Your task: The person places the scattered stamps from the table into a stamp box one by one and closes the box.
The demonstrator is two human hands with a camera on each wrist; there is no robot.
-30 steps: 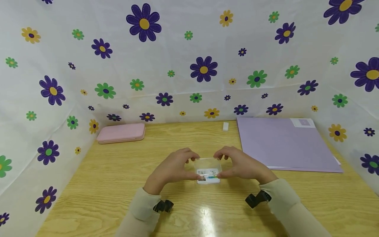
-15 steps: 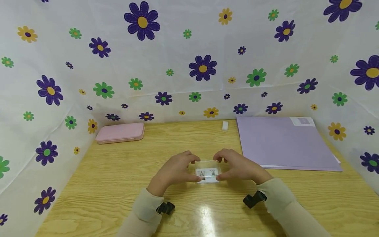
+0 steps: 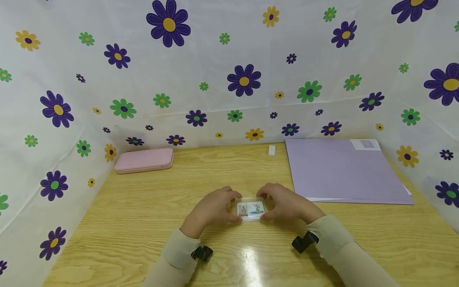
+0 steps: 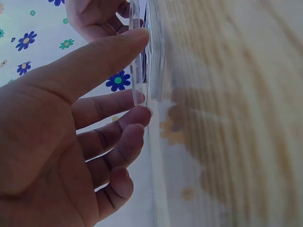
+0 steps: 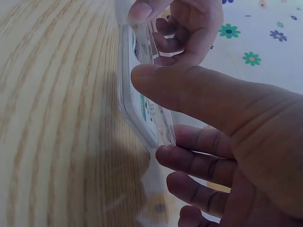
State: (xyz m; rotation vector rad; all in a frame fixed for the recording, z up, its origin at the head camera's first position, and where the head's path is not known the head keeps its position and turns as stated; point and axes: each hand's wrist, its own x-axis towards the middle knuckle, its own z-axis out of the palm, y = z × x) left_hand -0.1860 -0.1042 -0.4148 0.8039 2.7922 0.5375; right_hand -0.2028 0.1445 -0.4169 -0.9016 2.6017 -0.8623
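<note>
A small clear plastic case (image 3: 251,219) lies on the table in front of me. Under the transparent lid show white pieces printed with small pictures (image 3: 256,207). My left hand (image 3: 210,209) pinches the lid (image 4: 136,85) at its left end, thumb on the near side and index finger on the far side. At the opposite end my right hand (image 3: 287,202) pinches it the same way. Both wrist views show the lid close over the base (image 5: 127,90), at a slight angle to it. Whether the two touch along the far edge I cannot tell.
A pink pencil case (image 3: 144,160) lies at the back left of the wooden table (image 3: 143,223). Toward the back stands a small white block (image 3: 271,150). A large lilac folder (image 3: 344,171) with papers beneath covers the right side. Flower-printed cloth (image 3: 201,52) hangs around the table.
The lid has come down over the base from a raised, tilted position, with both hands lowering along with it. The printed pictures now show through it. The head view has shifted slightly.
</note>
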